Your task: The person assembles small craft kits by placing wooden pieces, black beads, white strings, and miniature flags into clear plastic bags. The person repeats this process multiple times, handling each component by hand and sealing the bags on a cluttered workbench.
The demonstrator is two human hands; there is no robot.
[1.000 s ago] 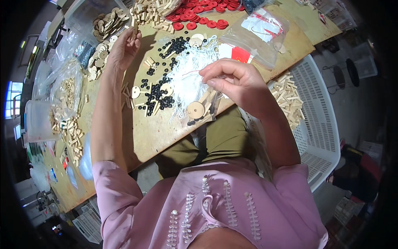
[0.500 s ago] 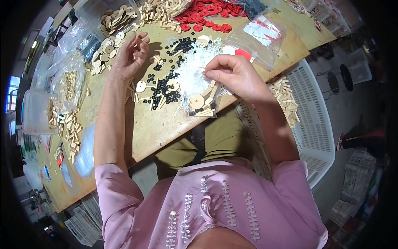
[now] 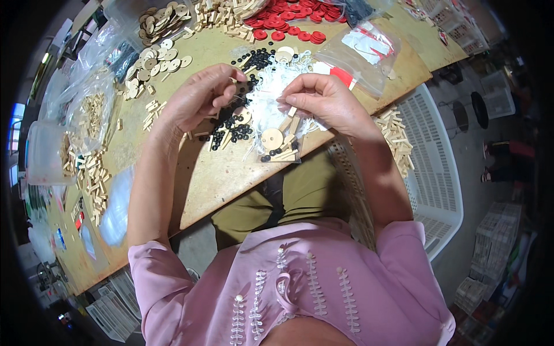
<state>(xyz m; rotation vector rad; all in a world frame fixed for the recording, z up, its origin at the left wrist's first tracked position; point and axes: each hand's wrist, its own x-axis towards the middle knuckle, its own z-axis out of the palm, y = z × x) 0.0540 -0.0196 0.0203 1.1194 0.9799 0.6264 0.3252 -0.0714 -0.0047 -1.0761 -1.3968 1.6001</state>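
Observation:
My right hand (image 3: 326,101) pinches the upper edge of a small clear plastic bag (image 3: 295,151) that hangs down to the table's front edge. Inside the bag are a round wooden disc with holes (image 3: 272,139), several short wooden sticks (image 3: 283,155) and a few black beads. To its left, my left hand (image 3: 209,95) is held over the loose black beads (image 3: 234,124), thumb and fingers curled together. A small pale bit shows at its fingertips, too small to name. White strings (image 3: 266,95) lie heaped between and behind the hands.
Wooden discs (image 3: 156,63), small wooden blocks (image 3: 222,23) and red discs (image 3: 280,23) lie in piles at the back. A larger clear bag (image 3: 358,55) is at the back right. Beside the table's right edge stands a white basket (image 3: 433,167) with wooden pieces.
My left hand has moved right and toward the bag from over the table's left part, and its fingers have curled closed. My right hand still pinches the bag in nearly the same place.

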